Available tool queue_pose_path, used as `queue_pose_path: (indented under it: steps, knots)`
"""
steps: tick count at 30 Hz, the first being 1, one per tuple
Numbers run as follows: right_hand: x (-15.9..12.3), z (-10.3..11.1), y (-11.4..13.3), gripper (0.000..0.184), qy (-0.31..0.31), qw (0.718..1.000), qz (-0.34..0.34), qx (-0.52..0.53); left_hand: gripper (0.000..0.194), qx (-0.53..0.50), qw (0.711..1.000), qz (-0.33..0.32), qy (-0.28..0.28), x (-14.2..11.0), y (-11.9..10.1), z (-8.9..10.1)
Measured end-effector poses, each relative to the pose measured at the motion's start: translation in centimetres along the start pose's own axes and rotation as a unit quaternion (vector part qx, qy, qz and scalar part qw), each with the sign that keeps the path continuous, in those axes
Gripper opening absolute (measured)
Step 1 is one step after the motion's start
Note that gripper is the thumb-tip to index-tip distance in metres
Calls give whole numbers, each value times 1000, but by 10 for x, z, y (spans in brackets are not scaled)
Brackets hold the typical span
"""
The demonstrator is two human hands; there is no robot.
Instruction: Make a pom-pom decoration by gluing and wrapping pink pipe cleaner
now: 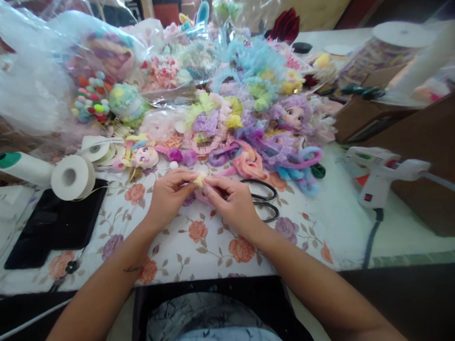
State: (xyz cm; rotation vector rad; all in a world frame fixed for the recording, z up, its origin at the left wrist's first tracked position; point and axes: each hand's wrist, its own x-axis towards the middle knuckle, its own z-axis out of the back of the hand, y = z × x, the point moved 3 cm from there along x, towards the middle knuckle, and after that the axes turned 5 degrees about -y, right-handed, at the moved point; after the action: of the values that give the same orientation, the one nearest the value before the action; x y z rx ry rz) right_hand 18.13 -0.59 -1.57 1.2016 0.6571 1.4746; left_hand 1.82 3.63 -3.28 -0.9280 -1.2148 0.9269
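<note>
Head view, left hand: the left hand [170,192] is curled in, thumb and forefinger nearly meeting in a pinch on one side of a small yellow piece [199,179].
Right hand: the right hand [233,198] mirrors it, fingertips closed on the other side of that piece.
Yellow piece: between the fingertips of both hands, held above the tabletop [337,214]; its shape is too blurred to tell.
Floral cloth: a rose-patterned cloth [214,257] spreads beneath both hands.
Scissors: black-handled scissors [265,182] lie just beside the right hand, their loops pointing away from it to the right.
Beyond the hands: a white ball [173,165], purple pompoms [175,154] and a doll face with a yellow trim [145,156] lie near the left; fuzzy coiled strips [246,159] lie near the right, a purple-haired doll head [294,115] behind them.
Left of the left hand: a white spool [85,178], a green-tipped cone [28,169] and a flat black device [75,215].
Right of the right hand, well apart: a white glue gun [381,172] in front of a cardboard box [437,166].
Farthest from the hands: clear plastic bags [26,75] and heaped pastel trimmings [254,59].
</note>
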Motion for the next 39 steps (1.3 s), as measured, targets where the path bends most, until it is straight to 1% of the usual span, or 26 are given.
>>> queue_pose_path:
  steps: [4, 7, 10, 12, 15, 17, 19, 24, 27, 29, 31, 34, 39]
  knots:
    - [-1, -4, -1, 27, 4, 998, 44, -51, 14, 3, 1000, 2, -27, 0, -1, -1]
    - [-2, -6, -4, 29, 5, 996, 55, -68, 14, 4, 999, 8, -41, -1, -1, -2]
    - [-4, -7, -4, 31, 7, 995, 65, -78, 13, 9, 999, 12, -42, 0, -1, -2]
    - [-4, -6, -1, 32, 9, 994, 73, -84, 13, -8, 999, 20, -37, 0, -1, -3]
    - [-3, -2, 5, 30, 7, 995, 80, -64, 16, -68, 996, 44, -30, 0, -2, -5]
    - [-2, 1, 8, 30, 3, 997, 73, -36, 18, -101, 993, 53, -25, -1, -5, -6]
    - [0, 3, 9, 30, -11, 999, 51, -8, 18, -116, 992, 52, -20, -1, -7, -8]
    - [1, 6, 4, 11, -64, 993, -36, 93, 16, -126, 991, 51, -6, -2, -11, -10]
    - [1, 6, 3, 7, -78, 985, -83, 133, 17, -136, 989, 54, 12, -3, -13, -10]
    - [1, 6, 3, 5, -79, 981, -101, 147, 18, -145, 988, 58, 19, -3, -13, -10]
    - [2, 6, 2, 4, -75, 979, -106, 158, 18, -153, 986, 59, 20, -2, -13, -10]
    - [3, 6, 1, 3, -70, 979, -96, 168, 18, -154, 986, 55, 14, -2, -13, -9]
    - [3, 6, -1, 5, -70, 981, -66, 166, 12, -105, 994, 40, -3, -2, -13, -6]
